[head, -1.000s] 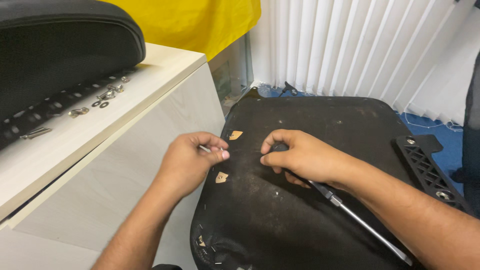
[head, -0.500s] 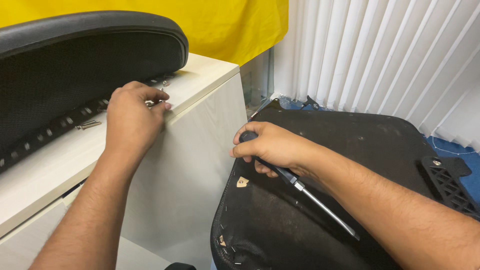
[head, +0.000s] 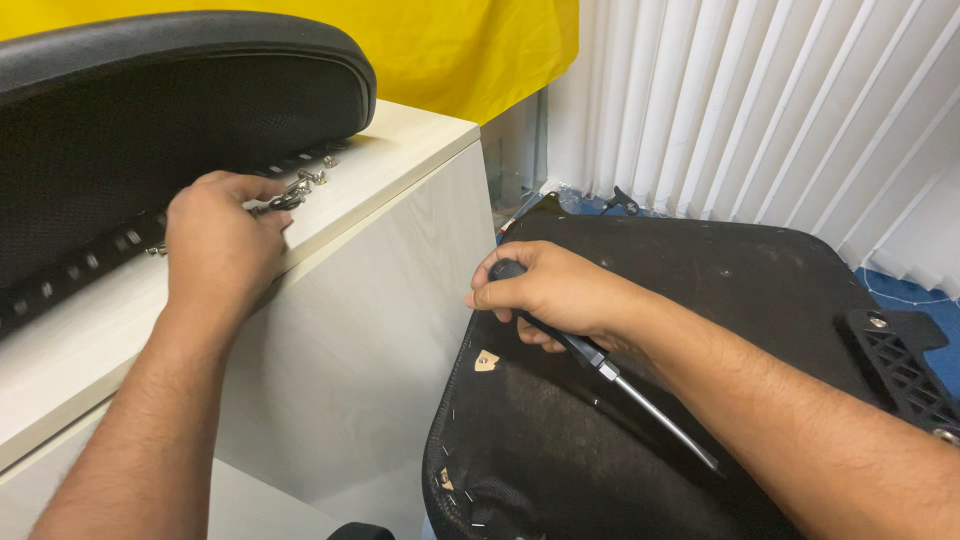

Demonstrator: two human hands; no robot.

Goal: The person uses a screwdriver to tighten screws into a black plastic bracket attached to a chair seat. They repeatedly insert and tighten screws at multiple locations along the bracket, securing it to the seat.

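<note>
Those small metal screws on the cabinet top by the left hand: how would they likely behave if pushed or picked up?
The screws look small and metallic, so probably light and stiff, and fiddly to pinch. They lie loose on the smooth cabinet top, so a nudge from the left hand would likely scatter them. Round shafts suggest they could roll, perhaps off the edge.

Hands: two are seen, the left hand [head: 222, 245] and the right hand [head: 556, 292].
Screwdriver [head: 610, 372]: one is counted.
Seat base [head: 700, 300]: one, at 4 o'clock.
Backrest [head: 150, 110]: one, at 10 o'clock on the bench [head: 400, 150].
Loose screws [head: 308, 180]: several; an exact count cannot be made.
Yellow cloth [head: 480, 50]: one.
</note>
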